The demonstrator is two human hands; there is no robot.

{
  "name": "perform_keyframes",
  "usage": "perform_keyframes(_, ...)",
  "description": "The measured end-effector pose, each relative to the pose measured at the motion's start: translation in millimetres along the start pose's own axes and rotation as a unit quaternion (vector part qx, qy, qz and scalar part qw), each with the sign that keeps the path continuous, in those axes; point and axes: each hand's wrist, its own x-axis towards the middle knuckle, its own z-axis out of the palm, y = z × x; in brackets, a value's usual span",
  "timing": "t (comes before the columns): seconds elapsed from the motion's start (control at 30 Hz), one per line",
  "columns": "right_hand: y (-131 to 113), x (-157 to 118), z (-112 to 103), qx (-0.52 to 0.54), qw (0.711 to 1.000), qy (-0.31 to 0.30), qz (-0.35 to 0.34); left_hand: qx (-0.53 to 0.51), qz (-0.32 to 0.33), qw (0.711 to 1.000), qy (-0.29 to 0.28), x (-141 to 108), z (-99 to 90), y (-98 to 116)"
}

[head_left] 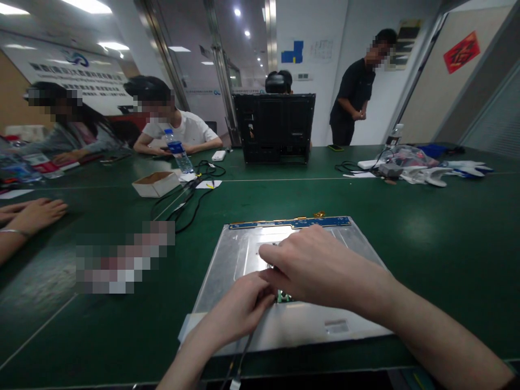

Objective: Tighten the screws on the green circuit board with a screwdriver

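In the lower middle of the frame, we see the metal panel (217, 271) lying on the green table (422, 260), with a blue strip (264, 224) along its far edge. Our left hand (246, 303) and right hand (312, 265) meet over the panel, partly hiding the small green board (285, 296). Both hands have bent fingers, but we cannot tell if they pinch something. A thin cable (245, 352) shows below the left hand
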Motion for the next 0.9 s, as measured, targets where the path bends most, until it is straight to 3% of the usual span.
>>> perform_keyframes(0.27,4.6,-6.2,-7.0,0.065,0.997,-0.026,-0.033,0.008,0.001,1.000,-0.014,-1.6,2.5,-5.7)
perform_keyframes(0.53,2.4,0.0,2.0,0.010,1.000,0.001,0.011,-0.021,0.005,1.000,-0.003,-2.2,-1.5,0.2)
perform_keyframes(0.9,3.1,-3.9,-5.8,0.061,0.997,-0.016,-0.053,-0.026,0.017,1.000,-0.005,-2.2,-3.6,0.8)
